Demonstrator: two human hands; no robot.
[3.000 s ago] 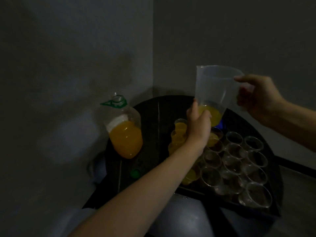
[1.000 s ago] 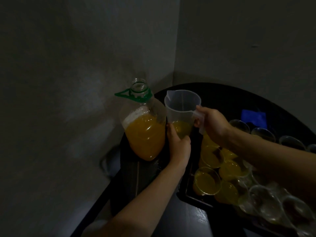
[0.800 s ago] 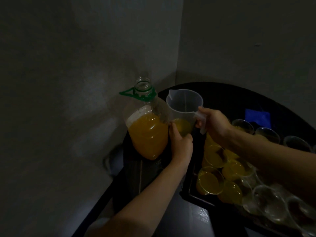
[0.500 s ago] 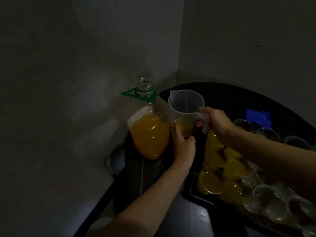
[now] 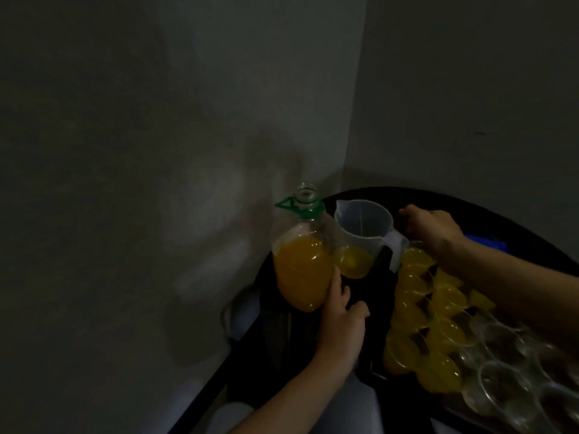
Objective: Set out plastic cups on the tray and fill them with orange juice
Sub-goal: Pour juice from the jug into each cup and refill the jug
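Note:
A clear plastic jug (image 5: 362,227) with a little orange juice in its bottom stands on the black table beside the open juice bottle (image 5: 300,274). The bottle has a green neck ring and is about half full. My left hand (image 5: 341,321) lies with straight fingers against the bottle's lower right side, thumb apart. Just right of the jug's handle (image 5: 395,247) my right hand (image 5: 430,228) hovers, loosely curled and holding nothing. On the dark tray (image 5: 374,369), several cups filled with juice (image 5: 416,296) sit on its left part and several empty clear cups (image 5: 507,374) on its right.
The round black table (image 5: 360,195) is pushed into a corner between two grey walls. A blue object (image 5: 490,245) lies behind my right forearm. The scene is dim.
The jug has come down from the air onto the table next to the bottle. My left hand slid from the jug to the bottle's side. My right hand came off the handle.

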